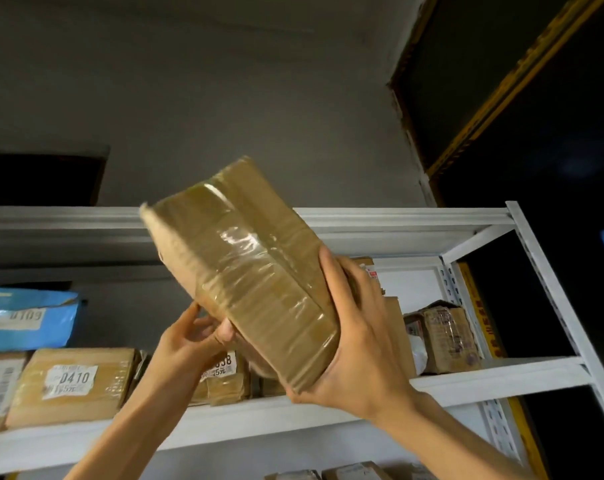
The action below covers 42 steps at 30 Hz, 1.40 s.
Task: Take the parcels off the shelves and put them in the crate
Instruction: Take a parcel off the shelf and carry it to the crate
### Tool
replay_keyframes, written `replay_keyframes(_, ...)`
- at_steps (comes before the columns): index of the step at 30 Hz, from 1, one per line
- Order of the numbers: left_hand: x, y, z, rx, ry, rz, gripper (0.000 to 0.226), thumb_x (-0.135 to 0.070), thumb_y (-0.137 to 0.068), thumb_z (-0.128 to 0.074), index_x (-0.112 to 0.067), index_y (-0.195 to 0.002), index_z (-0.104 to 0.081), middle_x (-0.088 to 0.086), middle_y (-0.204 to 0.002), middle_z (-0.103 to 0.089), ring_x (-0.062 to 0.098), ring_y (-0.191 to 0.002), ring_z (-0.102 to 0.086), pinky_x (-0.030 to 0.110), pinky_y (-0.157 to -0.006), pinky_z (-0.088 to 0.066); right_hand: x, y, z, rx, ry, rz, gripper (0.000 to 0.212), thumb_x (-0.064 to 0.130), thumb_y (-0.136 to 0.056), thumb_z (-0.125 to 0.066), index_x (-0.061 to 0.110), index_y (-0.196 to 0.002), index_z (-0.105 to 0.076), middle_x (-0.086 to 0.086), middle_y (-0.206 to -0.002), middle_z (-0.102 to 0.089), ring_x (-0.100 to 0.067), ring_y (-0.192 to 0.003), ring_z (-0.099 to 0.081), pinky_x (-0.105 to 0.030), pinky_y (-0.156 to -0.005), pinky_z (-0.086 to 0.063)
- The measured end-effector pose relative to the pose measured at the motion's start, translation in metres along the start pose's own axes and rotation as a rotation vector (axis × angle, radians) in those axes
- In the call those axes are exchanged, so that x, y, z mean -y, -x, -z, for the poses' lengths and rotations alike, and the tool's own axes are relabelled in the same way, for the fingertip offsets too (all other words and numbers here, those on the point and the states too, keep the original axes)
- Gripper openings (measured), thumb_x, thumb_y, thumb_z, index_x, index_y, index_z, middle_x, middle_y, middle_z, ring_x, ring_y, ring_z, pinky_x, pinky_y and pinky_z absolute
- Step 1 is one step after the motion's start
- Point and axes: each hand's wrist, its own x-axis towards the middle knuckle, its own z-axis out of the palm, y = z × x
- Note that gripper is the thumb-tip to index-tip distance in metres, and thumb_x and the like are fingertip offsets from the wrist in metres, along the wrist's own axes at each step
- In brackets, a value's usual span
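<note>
Cardboard parcel (245, 271) looks tape-slick, so our right hand (359, 355) curls its fingers (329, 268) round the lower corner while our left hand (189, 337) pinches the edge, steadying it.

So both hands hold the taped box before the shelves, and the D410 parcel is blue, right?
Not blue. The head view shows the D410 parcel is brown; the blue parcel sits above it, further left. Otherwise right: left hand and right hand hold the taped box before the shelves.
</note>
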Motion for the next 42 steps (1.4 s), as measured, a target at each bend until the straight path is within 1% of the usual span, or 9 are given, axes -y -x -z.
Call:
replay_keyframes(3, -0.019, 0.011, -0.018, 0.079, 0.144, -0.083, 0.108, -0.064, -0.030, -0.090, -0.015, -0.121, -0.060, 0.008, -0.107, -0.073, 0.026, -0.094, -0.071, 0.037, -0.070, -0.060, 0.008, -0.007, 0.003, -0.130, 0.159, 0.098, 0.116, 0.061, -0.061, -0.073, 0.010, -0.152, -0.023, -0.008, -0.150, -0.033, -0.024, -0.126, -0.040, -0.036, -0.100, -0.034)
replay_keyframes(10, -0.037, 0.009, -0.036, -0.024, 0.427, -0.096, 0.033, -0.039, -0.077, -0.072, -0.017, -0.102, -0.076, 0.006, -0.109, -0.072, 0.020, -0.104, -0.068, 0.034, -0.080, -0.058, 0.032, -0.020, 0.010, 0.062, 0.233, 0.376, 0.120, 0.036, -0.065, -0.086, 0.016, -0.154, -0.008, -0.013, -0.153, -0.028, -0.025, -0.134, -0.034, -0.039, -0.100, -0.037)
replay_keyframes(13, -0.027, 0.011, -0.023, -0.116, 0.476, -0.057, 0.020, -0.030, -0.081, -0.064, -0.020, -0.090, -0.078, 0.003, -0.105, -0.073, 0.019, -0.104, -0.068, 0.039, -0.086, -0.057, 0.020, -0.026, 0.028, 0.275, -0.275, 0.123, 0.115, 0.062, -0.059, -0.080, 0.037, -0.152, -0.016, 0.014, -0.150, -0.032, -0.001, -0.135, -0.031, -0.020, -0.100, -0.032)
replay_keyframes(19, -0.022, 0.023, 0.009, -0.094, 0.510, 0.148, 0.066, -0.050, -0.077, -0.057, -0.019, -0.135, -0.053, 0.010, -0.128, -0.064, 0.031, -0.116, -0.062, 0.053, -0.085, -0.055, -0.017, -0.035, 0.017, 0.266, -0.816, -0.549, 0.090, 0.072, -0.057, -0.072, 0.046, -0.138, -0.042, 0.011, -0.142, -0.046, -0.011, -0.129, -0.046, -0.042, -0.104, -0.044)
replay_keyframes(23, -0.023, 0.027, 0.012, -0.026, 0.392, 0.169, 0.058, -0.051, -0.067, -0.074, -0.019, -0.115, -0.070, 0.013, -0.121, -0.067, 0.031, -0.104, -0.068, 0.043, -0.069, -0.059, -0.017, -0.033, 0.006, 0.398, -1.035, -0.598, 0.081, 0.052, -0.058, -0.084, 0.025, -0.130, -0.057, -0.001, -0.122, -0.067, -0.019, -0.108, -0.066, -0.034, -0.085, -0.055)
replay_keyframes(27, -0.030, 0.015, 0.007, -0.018, 0.341, 0.161, 0.105, -0.049, -0.045, -0.093, -0.016, -0.136, -0.052, 0.016, -0.131, -0.059, 0.033, -0.113, -0.062, 0.047, -0.080, -0.058, -0.019, -0.017, 0.010, 0.165, -1.131, -0.609, 0.058, 0.036, -0.059, -0.089, 0.016, -0.111, -0.071, -0.007, -0.108, -0.073, -0.025, -0.101, -0.069, -0.033, -0.081, -0.056)
replay_keyframes(31, -0.029, 0.005, -0.013, -0.284, 0.072, -0.033, 0.054, -0.033, -0.074, -0.072, -0.024, -0.126, -0.059, 0.007, -0.117, -0.066, 0.026, -0.103, -0.067, 0.042, -0.079, -0.058, -0.014, -0.014, 0.020, -0.054, -1.001, -0.598, 0.052, 0.032, -0.052, -0.090, 0.023, -0.100, -0.072, 0.000, -0.095, -0.076, -0.017, -0.088, -0.072, -0.025, -0.069, -0.058)
replay_keyframes(37, -0.042, 0.013, -0.057, 0.213, 0.150, -0.205, 0.073, -0.058, -0.075, -0.072, -0.024, -0.136, -0.052, -0.003, -0.127, -0.065, 0.015, -0.114, -0.063, 0.031, -0.086, -0.056, -0.014, -0.013, 0.051, -0.167, -0.878, -0.495, 0.048, 0.024, -0.063, -0.087, 0.029, -0.107, -0.069, 0.005, -0.098, -0.075, -0.013, -0.092, -0.071, -0.024, -0.072, -0.058)
replay_keyframes(42, -0.036, 0.011, -0.099, 0.300, 0.200, -0.219, 0.074, -0.010, -0.066, -0.081, -0.020, -0.133, -0.051, 0.001, -0.121, -0.068, 0.018, -0.110, -0.065, 0.024, -0.080, -0.056, -0.022, -0.013, 0.098, -0.155, -0.658, -0.424, 0.054, 0.031, -0.068, -0.086, 0.032, -0.117, -0.062, 0.011, -0.104, -0.073, -0.005, -0.097, -0.069, -0.015, -0.075, -0.054)
